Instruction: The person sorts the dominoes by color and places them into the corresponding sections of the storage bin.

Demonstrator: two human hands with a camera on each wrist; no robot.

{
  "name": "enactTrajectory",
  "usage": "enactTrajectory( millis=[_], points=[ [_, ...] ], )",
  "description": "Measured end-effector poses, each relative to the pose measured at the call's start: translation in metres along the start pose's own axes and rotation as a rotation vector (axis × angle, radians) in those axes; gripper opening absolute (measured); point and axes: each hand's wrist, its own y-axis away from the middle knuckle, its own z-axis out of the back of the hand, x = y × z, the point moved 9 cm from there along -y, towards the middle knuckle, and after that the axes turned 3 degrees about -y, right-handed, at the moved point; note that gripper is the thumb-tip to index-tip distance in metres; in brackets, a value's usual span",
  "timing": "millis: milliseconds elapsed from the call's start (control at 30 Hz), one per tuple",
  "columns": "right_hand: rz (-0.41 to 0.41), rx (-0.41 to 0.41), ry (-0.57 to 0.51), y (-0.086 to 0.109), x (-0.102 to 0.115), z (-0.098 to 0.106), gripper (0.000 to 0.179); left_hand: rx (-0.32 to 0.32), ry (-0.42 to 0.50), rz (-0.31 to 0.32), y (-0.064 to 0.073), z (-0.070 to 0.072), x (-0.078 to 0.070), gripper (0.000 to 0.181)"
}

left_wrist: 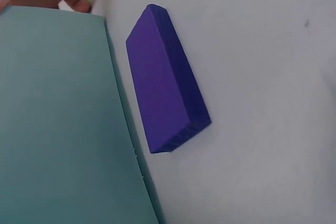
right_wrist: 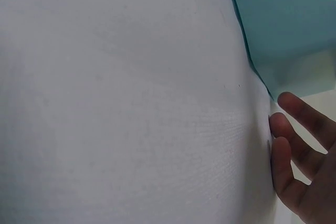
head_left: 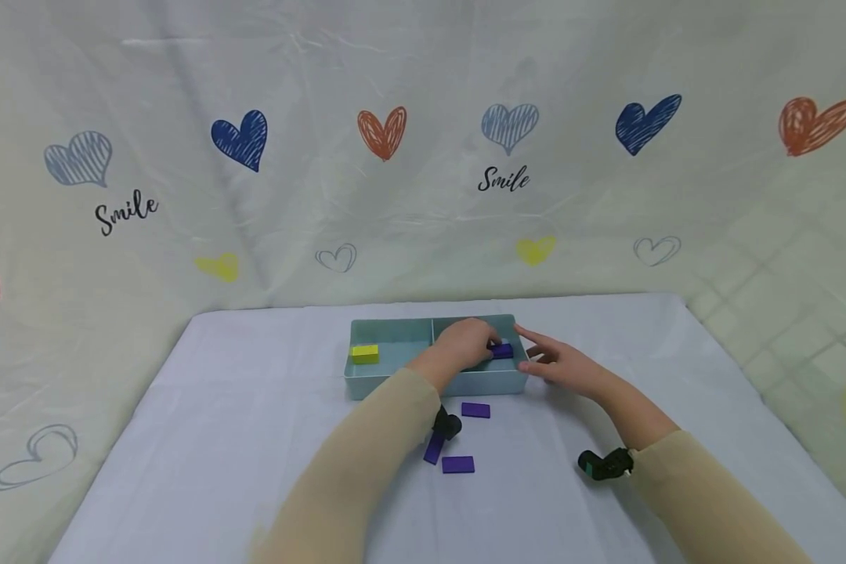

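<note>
A blue-green box (head_left: 395, 384) with a divider stands on the table. My left hand (head_left: 465, 342) reaches over its front wall into the right compartment, and its fingertips pinch a purple block (head_left: 502, 351) low inside. Part of that block is hidden by the fingers. At the box's right end is my right hand (head_left: 567, 366), its fingers spread and nearly straight, fingertips right at the end wall; nothing is in its grasp. In the left wrist view, another purple block (left_wrist: 163, 82) lies flat beside the front wall.
A yellow block (head_left: 364, 354) sits at the left end of the left compartment. Nearer me lie two more purple blocks, one angled (head_left: 434, 449) under the left wrist camera (head_left: 447, 424) and one straight (head_left: 458, 464). Behind the table hangs a heart-printed sheet (head_left: 423, 204).
</note>
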Motion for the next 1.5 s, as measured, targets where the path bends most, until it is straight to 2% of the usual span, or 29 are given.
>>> enactTrajectory(
  millis=[333,767,1133,1500],
  points=[
    [0.017,0.002,-0.001,-0.001,-0.001,0.0,0.075,0.017,-0.01,-0.008,0.004,0.004,-0.003,0.035],
    [0.017,0.003,-0.001,-0.001,0.0,0.0,0.075,0.01,-0.095,-0.016,0.003,0.002,-0.006,0.037],
    [0.023,0.003,-0.008,-0.001,-0.001,0.0,0.076,0.001,-0.153,-0.061,0.0,0.001,-0.01,0.025],
    [0.023,0.003,-0.016,0.0,-0.002,0.0,0.075,0.011,-0.181,-0.072,-0.002,-0.002,-0.012,0.021]
  ],
)
